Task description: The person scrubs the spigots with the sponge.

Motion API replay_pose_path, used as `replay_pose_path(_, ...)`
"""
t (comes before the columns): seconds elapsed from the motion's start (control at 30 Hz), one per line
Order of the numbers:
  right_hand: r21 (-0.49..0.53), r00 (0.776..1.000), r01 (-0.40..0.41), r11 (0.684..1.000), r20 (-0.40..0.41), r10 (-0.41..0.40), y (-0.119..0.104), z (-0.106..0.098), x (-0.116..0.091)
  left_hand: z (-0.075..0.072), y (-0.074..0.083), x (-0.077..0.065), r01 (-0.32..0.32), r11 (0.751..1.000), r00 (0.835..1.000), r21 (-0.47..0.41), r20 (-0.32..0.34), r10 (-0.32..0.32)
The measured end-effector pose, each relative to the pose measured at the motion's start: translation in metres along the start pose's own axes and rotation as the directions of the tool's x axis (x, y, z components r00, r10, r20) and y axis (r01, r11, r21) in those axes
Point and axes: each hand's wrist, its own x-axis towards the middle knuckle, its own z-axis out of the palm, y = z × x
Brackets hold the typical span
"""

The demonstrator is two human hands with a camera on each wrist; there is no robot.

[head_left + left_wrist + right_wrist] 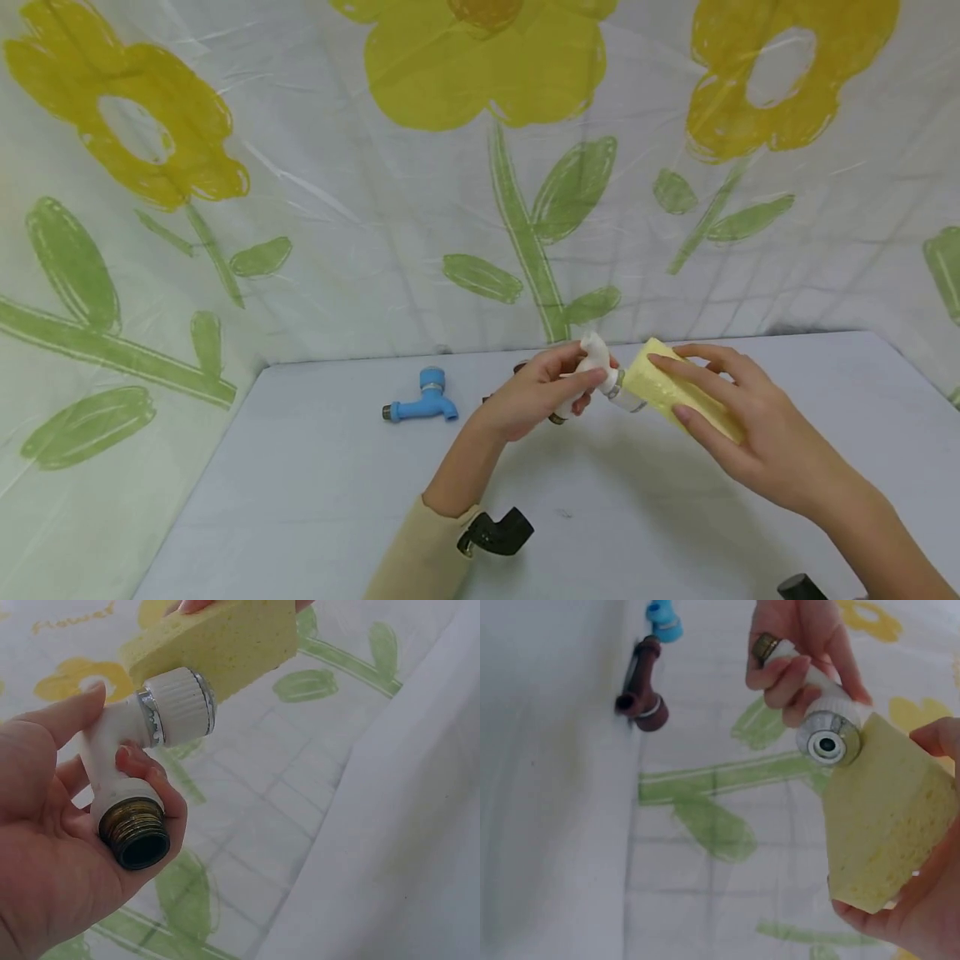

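My left hand (517, 402) holds a white plastic tap (112, 746) above the table, with fingers and thumb around its body. Its dark threaded inlet points toward the camera in the left wrist view, and its ribbed knob with a silver band faces right. A yellow sponge (675, 385) is gripped by my right hand (772, 442), thumb on one side and fingers on the other. In the right wrist view the sponge's edge meets the knob's side.
A blue tap (429, 406) lies on the white table (300, 500), left of the hands. Beyond it in the right wrist view is a dark brown tap (641, 686), mostly hidden behind my left hand in the head view. A flower-printed sheet (337, 208) hangs behind the table.
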Motion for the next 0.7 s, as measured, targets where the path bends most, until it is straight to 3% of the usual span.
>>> replay_pose_path(0.23, 0.148, 1.0, -0.001, 0.989, 0.027, -0.003, -0.0009, -0.0067, 0.0004, -0.0017, -0.0031, -0.0019, -0.04, 0.996, 0.995, 0.077, -0.088, 0.047)
replay_pose_path(0.53, 0.275, 0.997, -0.068, 0.959, 0.058, 0.054, 0.0032, -0.0072, 0.002, -0.0035, -0.0042, -0.001, -0.141, 0.984, 0.989, 0.108, -0.031, 0.146)
replay_pose_path(0.7, 0.383, 0.996, -0.059, 0.922, 0.08, 0.031, 0.0074, -0.0076, 0.0014, -0.0035, -0.0023, -0.0014, -0.195, 0.966, 0.98, 0.169, -0.013, 0.2)
